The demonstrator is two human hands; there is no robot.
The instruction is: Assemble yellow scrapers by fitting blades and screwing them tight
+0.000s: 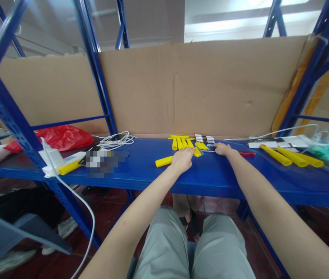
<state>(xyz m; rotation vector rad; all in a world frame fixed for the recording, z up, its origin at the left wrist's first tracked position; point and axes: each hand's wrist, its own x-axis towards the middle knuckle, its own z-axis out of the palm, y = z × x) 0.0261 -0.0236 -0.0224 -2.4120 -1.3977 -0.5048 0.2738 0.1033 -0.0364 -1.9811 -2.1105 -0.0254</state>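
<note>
My left hand [182, 159] is closed over a yellow tube [163, 161] lying on the blue shelf. One end sticks out to the left, and yellow also shows on the hand's other side. My right hand [223, 149] rests on the shelf with its fingers drawn together beside small silvery pieces [210, 145]; what its fingertips hold, if anything, is too small to make out. Just beyond my left hand lies a row of yellow tubes [174, 144]. Between the hands are small yellow pieces [201, 145] and a stack of white-and-black pieces [205, 138].
A red tool [247, 154] lies right of my right hand. Three yellow tubes [292, 157] are farther right. Coiled white cable [120, 140], a red bag [65, 137] and a white power strip [62, 162] are left. Blue posts [96, 66] and cardboard [211, 85] bound the shelf.
</note>
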